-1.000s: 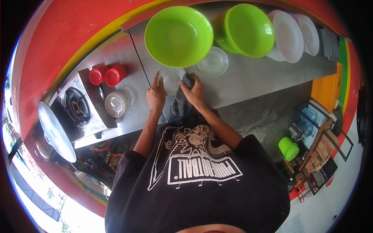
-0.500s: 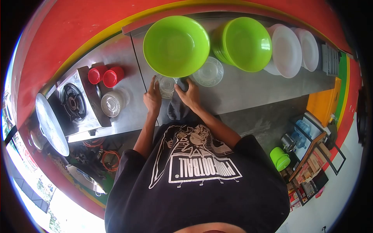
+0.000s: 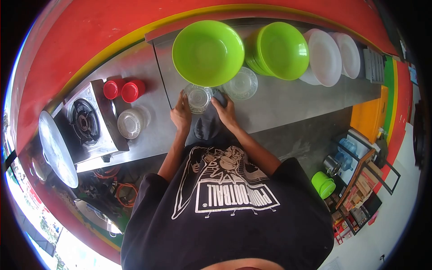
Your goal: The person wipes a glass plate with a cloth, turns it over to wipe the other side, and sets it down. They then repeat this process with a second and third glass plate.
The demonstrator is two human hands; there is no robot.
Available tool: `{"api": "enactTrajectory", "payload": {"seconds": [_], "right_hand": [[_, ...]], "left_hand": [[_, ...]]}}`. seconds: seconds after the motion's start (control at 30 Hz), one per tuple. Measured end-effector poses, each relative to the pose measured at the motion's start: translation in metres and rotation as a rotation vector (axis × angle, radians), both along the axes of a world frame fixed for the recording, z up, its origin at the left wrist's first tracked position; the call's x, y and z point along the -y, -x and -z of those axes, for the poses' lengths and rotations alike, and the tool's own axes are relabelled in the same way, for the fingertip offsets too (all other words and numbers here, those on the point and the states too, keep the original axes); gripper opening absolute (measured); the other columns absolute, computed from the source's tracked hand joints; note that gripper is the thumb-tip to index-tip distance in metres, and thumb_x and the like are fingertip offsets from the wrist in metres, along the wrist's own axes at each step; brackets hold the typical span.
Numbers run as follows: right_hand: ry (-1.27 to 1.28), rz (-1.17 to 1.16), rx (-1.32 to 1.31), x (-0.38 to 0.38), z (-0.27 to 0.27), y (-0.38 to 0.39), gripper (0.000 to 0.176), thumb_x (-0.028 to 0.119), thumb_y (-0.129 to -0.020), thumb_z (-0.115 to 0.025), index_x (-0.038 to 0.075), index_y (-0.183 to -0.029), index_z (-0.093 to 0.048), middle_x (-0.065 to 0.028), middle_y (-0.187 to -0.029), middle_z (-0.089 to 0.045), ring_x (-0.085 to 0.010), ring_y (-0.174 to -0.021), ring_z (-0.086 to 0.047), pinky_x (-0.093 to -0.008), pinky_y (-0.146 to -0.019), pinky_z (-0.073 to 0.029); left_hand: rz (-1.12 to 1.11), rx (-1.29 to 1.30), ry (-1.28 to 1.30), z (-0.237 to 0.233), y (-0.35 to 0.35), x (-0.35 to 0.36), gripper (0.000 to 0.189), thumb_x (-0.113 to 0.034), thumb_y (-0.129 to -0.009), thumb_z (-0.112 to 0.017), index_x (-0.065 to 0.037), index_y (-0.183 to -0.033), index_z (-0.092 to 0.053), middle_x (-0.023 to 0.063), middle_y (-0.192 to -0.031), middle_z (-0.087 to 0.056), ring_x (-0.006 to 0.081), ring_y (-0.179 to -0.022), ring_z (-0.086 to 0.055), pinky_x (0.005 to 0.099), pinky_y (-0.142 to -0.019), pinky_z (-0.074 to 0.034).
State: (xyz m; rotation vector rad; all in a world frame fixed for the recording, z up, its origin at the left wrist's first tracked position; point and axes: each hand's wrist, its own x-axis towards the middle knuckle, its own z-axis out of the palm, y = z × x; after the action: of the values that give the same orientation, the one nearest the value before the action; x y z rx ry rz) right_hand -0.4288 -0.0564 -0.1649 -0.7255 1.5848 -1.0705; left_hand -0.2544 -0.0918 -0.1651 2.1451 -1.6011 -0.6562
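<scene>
My left hand [image 3: 181, 113] is closed on the left rim of a small clear glass dish [image 3: 198, 98]. My right hand [image 3: 225, 112] grips a dark grey cloth [image 3: 207, 127] at the dish's right edge, and part of the cloth hangs down towards my shirt. Just beyond the dish is a large green bowl [image 3: 208, 53] that overlaps its far rim. Another clear glass dish [image 3: 241, 83] lies to the right of my right hand, partly behind the green bowl.
A stack of green bowls [image 3: 283, 51] and white oval plates [image 3: 325, 58] stand along the back right of the metal counter [image 3: 288, 101]. At left are red cups [image 3: 133, 91], stacked glass dishes [image 3: 131, 124] and a gas stove [image 3: 85, 121]. An orange box [image 3: 370, 114] is far right.
The glass dish between my hands shows more fully below the green bowl. Both hands sit slightly lower and further right in view, while the whole view has shifted a little.
</scene>
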Motion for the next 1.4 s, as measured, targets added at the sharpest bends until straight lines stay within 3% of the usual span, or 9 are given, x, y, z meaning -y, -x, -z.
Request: {"api": "enactTrajectory", "payload": {"seconds": [0.13,0.53,0.63,0.8,0.83,0.93,1.03,1.17,1.4], "right_hand": [[-0.02,0.213,0.137,-0.015,0.003,-0.002,0.038,0.031,-0.091,-0.074,-0.002,-0.107,-0.066,-0.0067,-0.095,-0.067,-0.0141,-0.087,-0.059,-0.031,-0.079,-0.047],[-0.094,0.493,0.052,-0.036,0.016,-0.039,0.039,0.028,-0.091,-0.073,-0.004,-0.112,-0.066,-0.008,-0.104,-0.067,-0.0174,-0.094,-0.061,-0.0319,-0.084,-0.048],[-0.195,0.449,0.144,-0.051,0.03,-0.047,0.038,0.027,-0.091,-0.073,-0.004,-0.112,-0.066,-0.0102,-0.107,-0.067,-0.0192,-0.096,-0.061,-0.0334,-0.086,-0.048],[-0.065,0.19,-0.123,-0.067,0.018,-0.079,0.039,0.029,-0.092,-0.072,-0.003,-0.113,-0.065,-0.0114,-0.105,-0.068,-0.0199,-0.096,-0.062,-0.0332,-0.087,-0.049],[-0.032,0.111,-0.173,-0.068,0.015,-0.088,0.041,0.03,-0.092,-0.072,-0.003,-0.113,-0.065,-0.0116,-0.105,-0.068,-0.0198,-0.096,-0.063,-0.0331,-0.087,-0.049],[0.036,-0.059,-0.144,-0.061,-0.001,-0.118,0.041,0.031,-0.092,-0.072,-0.001,-0.114,-0.064,-0.012,-0.104,-0.068,-0.0195,-0.098,-0.063,-0.034,-0.087,-0.049],[0.076,-0.22,-0.015,-0.039,-0.012,-0.15,0.044,0.034,-0.091,-0.074,0.0,-0.117,-0.062,-0.0104,-0.106,-0.068,-0.0182,-0.099,-0.063,-0.0327,-0.088,-0.05],[0.094,-0.325,0.032,-0.002,-0.023,-0.193,0.045,0.036,-0.089,-0.076,0.0,-0.115,-0.063,-0.0083,-0.104,-0.068,-0.0158,-0.096,-0.063,-0.0302,-0.085,-0.05],[-0.067,-0.432,-0.134,0.042,-0.019,-0.231,0.045,0.04,-0.085,-0.08,0.0,-0.1,-0.069,-0.0057,-0.088,-0.068,-0.0144,-0.08,-0.062,-0.0308,-0.073,-0.05]], "left_hand": [[0.013,-0.019,0.015,0.001,0.011,0.0,0.033,-0.037,-0.101,-0.056,-0.02,-0.126,-0.07,0.0159,-0.053,-0.057,0.0328,-0.047,-0.061,0.0441,-0.049,-0.046],[-0.032,0.031,0.031,0.038,0.016,0.014,0.032,-0.045,-0.098,-0.059,-0.028,-0.122,-0.071,0.0182,-0.063,-0.066,0.0397,-0.057,-0.067,0.0492,-0.054,-0.054],[-0.019,-0.057,0.008,0.031,0.006,0.019,0.036,-0.05,-0.098,-0.056,-0.025,-0.121,-0.07,0.0186,-0.066,-0.068,0.0425,-0.07,-0.069,0.0514,-0.064,-0.056],[-0.056,-0.491,-0.145,0.006,-0.042,0.008,0.047,-0.051,-0.101,-0.051,-0.01,-0.116,-0.068,0.021,-0.07,-0.069,0.0424,-0.079,-0.071,0.0486,-0.07,-0.055],[-0.061,-0.499,-0.117,0.01,-0.057,-0.001,0.055,-0.053,-0.101,-0.049,-0.002,-0.11,-0.067,0.021,-0.07,-0.07,0.0378,-0.073,-0.072,0.0455,-0.066,-0.055],[-0.131,-0.657,-0.238,0.001,-0.112,-0.04,0.063,-0.058,-0.1,-0.049,0.003,-0.1,-0.066,0.0173,-0.065,-0.068,0.0297,-0.061,-0.07,0.0413,-0.06,-0.054],[-0.452,-0.66,-0.176,-0.009,-0.156,-0.07,0.069,-0.062,-0.098,-0.052,0.005,-0.09,-0.064,0.0128,-0.06,-0.063,0.0212,-0.052,-0.064,0.0373,-0.054,-0.051],[-0.677,-0.631,0.054,-0.014,-0.193,-0.063,0.07,-0.063,-0.093,-0.06,0.006,-0.08,-0.061,0.0115,-0.059,-0.058,0.0198,-0.05,-0.06,0.0354,-0.05,-0.048],[-0.629,-0.402,-0.01,-0.015,-0.203,-0.037,0.058,-0.058,-0.09,-0.063,0.0,-0.086,-0.07,0.0216,-0.078,-0.07,0.0424,-0.084,-0.069,0.0473,-0.079,-0.052]]}}
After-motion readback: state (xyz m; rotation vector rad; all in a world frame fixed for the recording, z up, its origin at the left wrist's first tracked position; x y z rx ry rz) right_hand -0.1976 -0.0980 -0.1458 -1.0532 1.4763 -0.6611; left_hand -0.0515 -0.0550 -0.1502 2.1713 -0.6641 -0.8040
